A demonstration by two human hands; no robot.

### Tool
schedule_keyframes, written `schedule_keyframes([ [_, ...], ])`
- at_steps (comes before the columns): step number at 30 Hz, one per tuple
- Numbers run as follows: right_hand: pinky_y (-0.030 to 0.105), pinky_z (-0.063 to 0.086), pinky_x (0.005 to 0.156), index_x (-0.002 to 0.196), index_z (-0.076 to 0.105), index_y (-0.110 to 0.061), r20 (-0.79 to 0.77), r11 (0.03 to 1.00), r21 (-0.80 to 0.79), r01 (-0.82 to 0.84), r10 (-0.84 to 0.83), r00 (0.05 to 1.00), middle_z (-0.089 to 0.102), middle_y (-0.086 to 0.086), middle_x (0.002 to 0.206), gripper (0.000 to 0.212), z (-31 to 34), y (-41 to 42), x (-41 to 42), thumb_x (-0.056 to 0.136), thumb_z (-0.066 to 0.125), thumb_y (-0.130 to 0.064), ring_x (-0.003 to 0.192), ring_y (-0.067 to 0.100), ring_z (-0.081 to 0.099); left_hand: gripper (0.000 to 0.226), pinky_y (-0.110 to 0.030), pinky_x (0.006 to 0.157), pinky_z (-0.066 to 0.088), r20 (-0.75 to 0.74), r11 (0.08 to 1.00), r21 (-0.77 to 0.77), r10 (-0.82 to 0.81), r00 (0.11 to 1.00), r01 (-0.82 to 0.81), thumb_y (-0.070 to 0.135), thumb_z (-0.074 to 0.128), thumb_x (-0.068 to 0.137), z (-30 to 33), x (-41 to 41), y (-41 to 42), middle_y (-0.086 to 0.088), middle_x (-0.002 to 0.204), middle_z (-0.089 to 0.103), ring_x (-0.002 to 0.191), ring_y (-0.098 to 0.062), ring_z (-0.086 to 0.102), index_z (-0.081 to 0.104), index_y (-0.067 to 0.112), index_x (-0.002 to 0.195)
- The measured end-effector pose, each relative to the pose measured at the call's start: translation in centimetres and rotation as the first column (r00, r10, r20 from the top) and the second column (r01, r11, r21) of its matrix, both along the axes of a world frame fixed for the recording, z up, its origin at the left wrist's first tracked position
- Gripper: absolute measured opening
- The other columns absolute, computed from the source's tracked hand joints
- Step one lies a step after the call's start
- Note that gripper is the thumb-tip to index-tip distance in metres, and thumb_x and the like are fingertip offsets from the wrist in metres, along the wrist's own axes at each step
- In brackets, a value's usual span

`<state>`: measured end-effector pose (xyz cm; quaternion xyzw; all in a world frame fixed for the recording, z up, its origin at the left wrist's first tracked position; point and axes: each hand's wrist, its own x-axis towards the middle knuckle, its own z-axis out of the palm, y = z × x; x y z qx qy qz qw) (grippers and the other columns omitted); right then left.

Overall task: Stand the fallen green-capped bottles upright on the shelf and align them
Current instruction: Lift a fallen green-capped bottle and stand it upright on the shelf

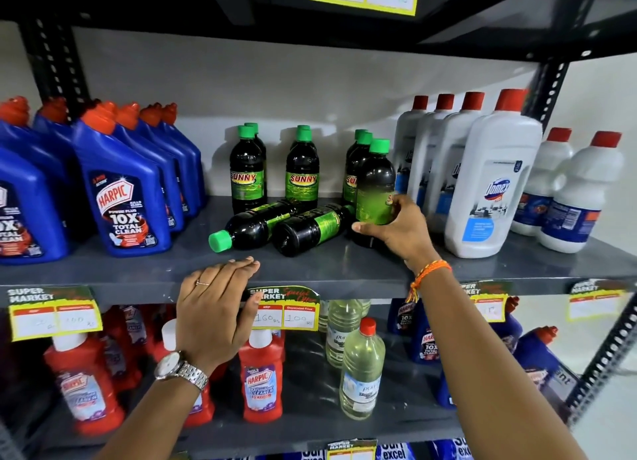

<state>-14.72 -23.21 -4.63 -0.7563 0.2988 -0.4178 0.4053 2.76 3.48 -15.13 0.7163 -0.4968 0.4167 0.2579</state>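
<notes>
Upright green-capped bottle (375, 183): right hand (396, 232) grip closed around its lower body; two fallen bottles (275, 225) at nine o'clock; left hand (213, 308) open, empty.

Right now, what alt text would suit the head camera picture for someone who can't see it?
A person's right hand grips an upright green-capped bottle on a grey shelf, beside two fallen bottles. The open left hand hovers at the shelf edge.

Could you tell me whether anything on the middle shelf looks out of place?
Yes: two green-capped bottles lie on their sides in front of the upright ones, at slanted angles. The right hand holds a third upright.
</notes>
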Motion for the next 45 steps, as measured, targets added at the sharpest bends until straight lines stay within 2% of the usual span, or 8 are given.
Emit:
schedule_keyframes([
  [6,0.036,0.054,0.097,0.144,0.041,-0.001,0.04,0.982,0.127,-0.138,0.134,0.99,0.067,0.009,0.119,0.084,-0.4,-1.2,-0.8,0.071,0.081,0.012,0.111,0.021,0.066,0.05,-0.04,0.09,0.038,-0.024,1.0,0.03,0.002,1.0,-0.002,0.04,0.04,0.096,0.1,-0.1,0.1,-0.004,0.123,0.073,0.11,-0.027,0.067,0.069,0.012,0.125],
  [10,0.036,0.056,0.096,0.126,0.055,-0.008,-0.002,0.999,0.053,-0.001,0.001,1.0,0.072,0.005,0.109,0.082,-0.4,-0.1,-0.7,0.055,0.097,-0.009,0.104,0.022,0.07,0.05,-0.042,0.09,0.039,-0.024,0.999,0.032,0.005,1.0,-0.004,0.041,0.039,0.097,0.1,-0.2,0.1,-0.005,0.123,0.073,0.11,-0.028,0.067,0.069,0.012,0.125],
  [20,0.025,0.048,0.092,0.131,0.052,-0.008,-0.073,0.989,-0.086,0.119,-0.125,0.989,0.065,-0.001,0.111,0.089,-0.1,1.1,-1.3,0.056,0.098,-0.02,0.103,0.014,0.061,0.05,-0.042,0.091,0.039,-0.047,0.999,0.033,-0.01,0.999,0.012,0.039,0.039,0.097,0.1,-0.2,0.3,-0.005,0.124,0.072,0.111,-0.028,0.067,0.069,0.011,0.126],
  [32,0.046,0.045,0.11,0.139,0.037,-0.008,-0.148,0.966,-0.106,0.237,-0.251,0.957,0.053,0.013,0.14,0.117,0.3,3.0,-1.7,0.048,0.095,-0.053,0.131,0.031,0.051,0.051,-0.042,0.094,0.038,-0.072,0.997,0.075,-0.028,0.997,0.033,0.04,0.039,0.098,0.5,-0.4,0.9,-0.004,0.128,0.071,0.115,-0.027,0.066,0.067,0.012,0.129],
  [37,0.045,0.052,0.084,0.106,0.059,-0.012,0.144,0.864,-0.297,0.407,-0.381,0.913,0.066,0.008,0.091,0.04,1.0,8.2,-0.7,0.088,0.068,-0.047,0.089,0.03,0.063,0.052,-0.041,0.1,0.037,-0.102,0.994,0.106,-0.007,0.995,0.018,0.047,0.036,0.101,0.9,0.1,2.3,-0.001,0.131,0.069,0.12,-0.025,0.063,0.067,0.017,0.13],
  [40,0.04,0.052,0.079,0.109,0.058,-0.006,-0.145,0.961,-0.209,0.181,-0.214,0.966,0.071,0.015,0.095,0.065,1.2,10.6,2.3,0.091,0.048,-0.068,0.093,0.034,0.067,0.053,-0.039,0.105,0.034,-0.141,0.995,0.096,-0.002,0.99,0.015,0.047,0.033,0.102,0.8,0.6,3.5,-0.002,0.133,0.068,0.122,-0.024,0.062,0.065,0.016,0.132],
  [42,0.044,0.047,0.096,0.143,0.033,0.004,-0.252,0.987,-0.099,0.127,-0.148,0.956,0.063,0.025,0.128,0.09,1.3,11.3,4.5,0.092,0.046,-0.069,0.121,0.042,0.059,0.054,-0.038,0.109,0.03,-0.143,0.992,0.127,-0.009,0.99,0.028,0.048,0.033,0.103,0.8,0.7,3.8,-0.002,0.136,0.066,0.125,-0.023,0.059,0.062,0.017,0.135],
  [45,0.044,0.04,0.108,0.155,0.0,0.006,-0.286,0.987,-0.025,0.16,-0.16,0.945,0.049,0.029,0.147,0.109,1.8,11.5,6.8,0.091,0.048,-0.068,0.136,0.043,0.046,0.053,-0.037,0.112,0.027,-0.146,0.988,0.15,-0.012,0.989,0.034,0.047,0.035,0.102,0.9,0.7,4.0,-0.001,0.14,0.063,0.128,-0.021,0.056,0.059,0.018,0.138],
])
